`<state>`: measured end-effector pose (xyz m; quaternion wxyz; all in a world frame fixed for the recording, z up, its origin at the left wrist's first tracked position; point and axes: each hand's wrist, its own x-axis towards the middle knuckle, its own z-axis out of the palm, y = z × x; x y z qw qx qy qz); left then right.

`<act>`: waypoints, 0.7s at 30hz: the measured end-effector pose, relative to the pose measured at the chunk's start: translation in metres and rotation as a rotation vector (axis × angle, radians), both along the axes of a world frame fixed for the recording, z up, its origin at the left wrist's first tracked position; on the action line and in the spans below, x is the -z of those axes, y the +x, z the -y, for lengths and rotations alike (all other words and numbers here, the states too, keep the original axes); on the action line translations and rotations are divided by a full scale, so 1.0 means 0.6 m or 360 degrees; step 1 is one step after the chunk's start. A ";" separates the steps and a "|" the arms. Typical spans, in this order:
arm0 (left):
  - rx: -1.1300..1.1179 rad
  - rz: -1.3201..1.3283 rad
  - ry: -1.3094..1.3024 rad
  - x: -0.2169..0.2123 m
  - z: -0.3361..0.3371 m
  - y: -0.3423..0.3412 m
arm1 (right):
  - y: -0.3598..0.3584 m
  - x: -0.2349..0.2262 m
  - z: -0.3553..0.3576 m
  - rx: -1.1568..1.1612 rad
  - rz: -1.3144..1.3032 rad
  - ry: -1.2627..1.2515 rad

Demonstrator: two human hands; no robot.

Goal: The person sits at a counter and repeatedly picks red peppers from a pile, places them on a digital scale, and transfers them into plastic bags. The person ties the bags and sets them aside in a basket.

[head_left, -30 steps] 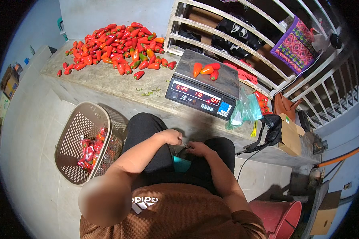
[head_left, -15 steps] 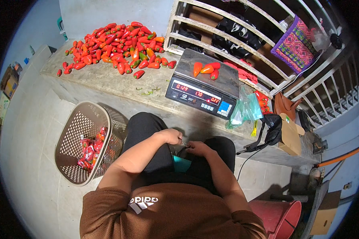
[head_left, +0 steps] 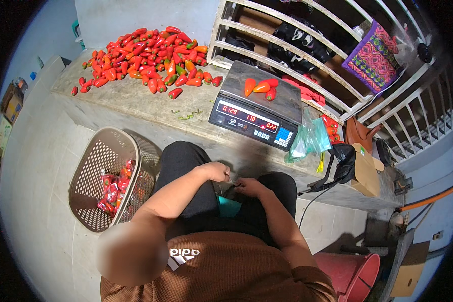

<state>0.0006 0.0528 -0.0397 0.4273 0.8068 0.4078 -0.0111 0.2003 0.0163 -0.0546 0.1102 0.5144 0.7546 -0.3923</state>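
Above my lap, the fingers of my left hand [head_left: 216, 172] and my right hand [head_left: 250, 187] are pinched close together. Between them shows a bit of thin, see-through material that looks like a clear plastic bag [head_left: 231, 182]; its shape is mostly hidden. A teal piece [head_left: 229, 207] lies between my thighs. In front of me, a digital scale [head_left: 244, 120] with lit red figures carries several red and orange peppers [head_left: 261, 87] on its dark plate. To its left is a big heap of red peppers [head_left: 146, 58], some partly green.
The peppers and scale rest on a concrete ledge [head_left: 131, 103]. A beige basket [head_left: 88, 183] with bagged peppers [head_left: 117, 189] stands at my left. Right of the scale are a green plastic bag [head_left: 309, 141], a black bag [head_left: 341, 161] and a cardboard box [head_left: 366, 173]. A red bucket [head_left: 355, 274] lies behind right.
Hardly anything differs. Both hands keep their pinch in the same place above my lap, and the peppers on the scale have not moved.
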 end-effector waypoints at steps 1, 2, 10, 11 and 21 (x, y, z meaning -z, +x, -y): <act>-0.0005 0.0006 0.0002 -0.001 0.001 0.000 | -0.003 -0.008 0.001 0.0009 0.0032 -0.0010; -0.0004 0.0004 -0.0006 -0.002 0.000 0.000 | -0.003 -0.009 0.001 0.0002 0.0033 -0.0008; -0.0003 -0.0027 -0.0049 -0.002 -0.001 0.002 | -0.004 -0.012 0.002 0.0009 0.0010 -0.0029; 0.0002 -0.0022 -0.0031 0.000 -0.001 0.001 | -0.003 -0.012 0.002 0.0017 -0.0001 -0.0031; 0.0007 -0.0009 -0.0028 -0.008 0.001 0.000 | 0.004 0.007 0.000 -0.0005 -0.0046 0.0016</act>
